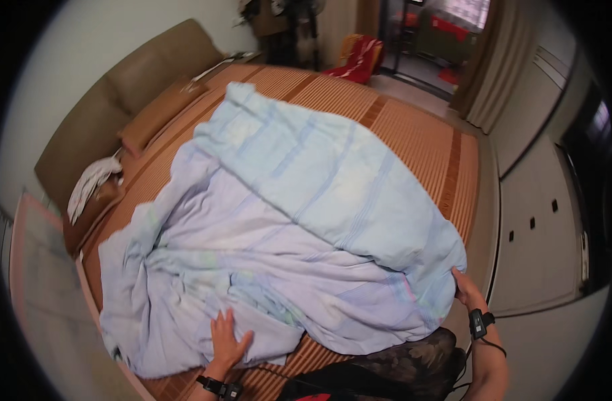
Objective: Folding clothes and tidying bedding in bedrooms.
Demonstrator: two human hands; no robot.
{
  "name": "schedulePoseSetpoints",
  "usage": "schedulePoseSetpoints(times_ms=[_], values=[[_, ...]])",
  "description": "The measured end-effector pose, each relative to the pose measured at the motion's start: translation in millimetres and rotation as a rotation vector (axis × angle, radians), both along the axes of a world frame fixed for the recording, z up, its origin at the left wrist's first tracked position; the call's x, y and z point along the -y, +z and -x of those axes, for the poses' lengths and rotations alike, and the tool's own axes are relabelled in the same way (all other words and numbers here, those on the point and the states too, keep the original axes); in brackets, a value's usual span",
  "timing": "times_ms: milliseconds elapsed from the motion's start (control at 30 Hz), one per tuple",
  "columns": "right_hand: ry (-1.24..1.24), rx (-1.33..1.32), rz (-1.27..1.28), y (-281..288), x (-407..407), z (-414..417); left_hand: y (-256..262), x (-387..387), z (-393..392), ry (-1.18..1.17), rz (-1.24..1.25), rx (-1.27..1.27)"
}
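Observation:
A large, crumpled blanket (306,210) in pale blue and lilac with darker blue stripes is spread over the bed. Its far part shows the light blue side. A diagonal fold separates that from the wrinkled lilac part nearer me. My left hand (229,338) rests palm down on the near lilac part, fingers apart, gripping nothing. At the blanket's right edge, beside the foot of the bed, my right hand (467,290) pinches the cloth; some fingers are hidden. Each wrist wears a black strapped device.
A slatted mat (416,135) covers the bed, with a padded headboard (140,70) at left. Brown pillows (160,113) lie there, one under a white patterned cloth (93,183). A mesh bed rail (55,295) borders the near left side. Pale cabinets (537,240) stand right.

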State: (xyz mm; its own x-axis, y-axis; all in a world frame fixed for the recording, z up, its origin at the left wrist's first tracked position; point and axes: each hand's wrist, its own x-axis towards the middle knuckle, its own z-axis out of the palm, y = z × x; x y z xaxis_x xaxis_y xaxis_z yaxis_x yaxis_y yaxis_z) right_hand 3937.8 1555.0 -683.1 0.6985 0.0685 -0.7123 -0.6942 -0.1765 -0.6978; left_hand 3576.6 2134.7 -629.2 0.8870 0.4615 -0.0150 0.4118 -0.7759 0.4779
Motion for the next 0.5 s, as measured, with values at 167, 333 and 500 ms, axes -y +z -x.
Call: schedulePoseSetpoints(times_ms=[167,333,500], values=[[-0.218,0.119,-0.134,-11.8,5.1,-32.9,18.1,72.2,41.0,-0.033,-0.197,-0.078],[-0.427,0.053,-0.499,-16.9,19.4,-75.0,-13.3,92.0,50.5,0.042,-0.225,-0.114],[-0.297,0.006,-0.709,46.0,-31.2,-74.1,-4.8,71.9,26.7,0.049,-0.341,-0.075]])
